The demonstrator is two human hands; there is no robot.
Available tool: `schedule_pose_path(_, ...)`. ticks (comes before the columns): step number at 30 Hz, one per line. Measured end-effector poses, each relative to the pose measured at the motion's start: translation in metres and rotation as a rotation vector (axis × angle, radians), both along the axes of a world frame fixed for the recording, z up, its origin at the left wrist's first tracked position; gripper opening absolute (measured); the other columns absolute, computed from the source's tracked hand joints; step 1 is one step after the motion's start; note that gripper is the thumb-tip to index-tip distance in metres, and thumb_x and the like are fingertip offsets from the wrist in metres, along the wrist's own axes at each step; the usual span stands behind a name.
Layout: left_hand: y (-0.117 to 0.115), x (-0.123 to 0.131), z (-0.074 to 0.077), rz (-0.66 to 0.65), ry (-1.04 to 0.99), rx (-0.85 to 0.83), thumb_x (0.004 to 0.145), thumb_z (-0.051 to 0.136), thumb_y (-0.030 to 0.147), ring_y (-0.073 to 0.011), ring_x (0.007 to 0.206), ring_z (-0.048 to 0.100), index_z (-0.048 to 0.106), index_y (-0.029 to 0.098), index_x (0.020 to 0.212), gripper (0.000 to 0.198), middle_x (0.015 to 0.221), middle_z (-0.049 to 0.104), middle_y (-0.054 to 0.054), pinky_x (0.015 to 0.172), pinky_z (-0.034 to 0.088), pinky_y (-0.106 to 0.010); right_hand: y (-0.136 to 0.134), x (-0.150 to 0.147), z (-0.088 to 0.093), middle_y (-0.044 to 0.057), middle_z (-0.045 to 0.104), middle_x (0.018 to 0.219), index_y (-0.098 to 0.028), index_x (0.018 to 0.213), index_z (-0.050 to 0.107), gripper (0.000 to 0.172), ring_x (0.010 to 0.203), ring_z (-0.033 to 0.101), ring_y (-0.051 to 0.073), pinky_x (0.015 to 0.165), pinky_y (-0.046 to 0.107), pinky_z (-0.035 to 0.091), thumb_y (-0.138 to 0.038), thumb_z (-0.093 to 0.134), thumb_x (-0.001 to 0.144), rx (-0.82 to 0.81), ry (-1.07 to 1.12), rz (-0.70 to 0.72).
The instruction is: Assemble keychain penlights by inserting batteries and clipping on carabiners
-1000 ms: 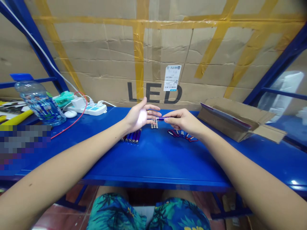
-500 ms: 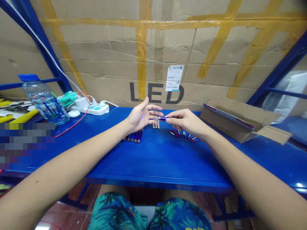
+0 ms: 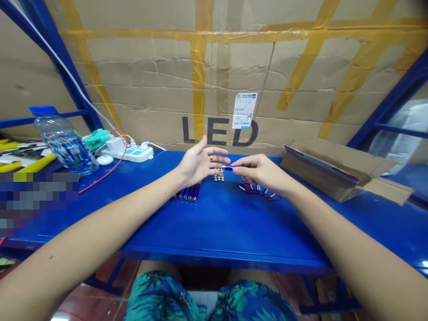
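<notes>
Our right hand (image 3: 261,171) pinches a purple tube (image 3: 228,167), seemingly aimed at our spread, empty left hand (image 3: 198,164); the next move needs steadiness.

You wear shorts (image 3: 157,296) at the near edge, printed in blue, teal and green with dark palm shapes. A gold-coloured ring (image 3: 211,158) circles one finger of your left hand (image 3: 200,164); both forearms (image 3: 113,223) are bare.

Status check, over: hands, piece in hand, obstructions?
Left hand open, empty. Right hand pinching purple mini flashlight, silver end leftward. No blockage visible; carabiners on table near right hand.
</notes>
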State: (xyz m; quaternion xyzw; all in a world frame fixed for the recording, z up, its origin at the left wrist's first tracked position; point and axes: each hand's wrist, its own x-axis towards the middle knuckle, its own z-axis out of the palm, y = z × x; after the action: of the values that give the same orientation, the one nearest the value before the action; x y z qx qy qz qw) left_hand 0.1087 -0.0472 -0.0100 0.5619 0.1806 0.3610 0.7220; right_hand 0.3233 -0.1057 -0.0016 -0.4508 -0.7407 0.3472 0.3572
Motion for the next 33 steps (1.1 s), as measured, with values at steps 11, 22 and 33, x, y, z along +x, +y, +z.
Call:
schedule_pose_path(11, 0.0011, -0.0006, 0.0004, 0.04, 0.028, 0.034, 0.087, 0.041, 0.072, -0.0313, 0.101, 0.063, 0.067, 0.012, 0.108, 0.068, 0.105, 0.071, -0.018, 0.082, 0.051, -0.042, -0.0005, -0.001, 0.0026, -0.004, 0.046, 0.05, -0.01, 0.091, 0.077, 0.036, 0.049, 0.036, 0.01, 0.049, 0.027, 0.029, -0.04, 0.07, 0.073, 0.053, 0.038, -0.088)
schedule_pose_path(22, 0.0047, 0.0014, -0.0016, 0.097, 0.039, 0.008, 0.088, 0.039, 0.071, -0.0314, 0.103, 0.065, 0.064, 0.011, 0.112, 0.069, 0.101, 0.072, -0.016, 0.089, 0.049, -0.042, -0.0001, -0.0021, 0.0044, -0.003, 0.048, 0.051, -0.012, 0.073, 0.071, 0.021, 0.051, 0.037, 0.01, 0.053, 0.028, 0.029, -0.031, 0.061, 0.074, 0.199, 0.064, -0.215)
schedule_pose_path(33, 0.0054, 0.0002, -0.0016, 0.095, 0.049, 0.028, 0.087, 0.039, 0.072, -0.0323, 0.106, 0.064, 0.063, 0.011, 0.117, 0.072, 0.104, 0.072, -0.017, 0.09, 0.049, -0.043, -0.0003, -0.0005, 0.0038, -0.002, 0.049, 0.053, -0.013, 0.073, 0.07, 0.02, 0.053, 0.04, 0.011, 0.055, 0.029, 0.031, -0.03, 0.059, 0.075, 0.215, -0.011, -0.231)
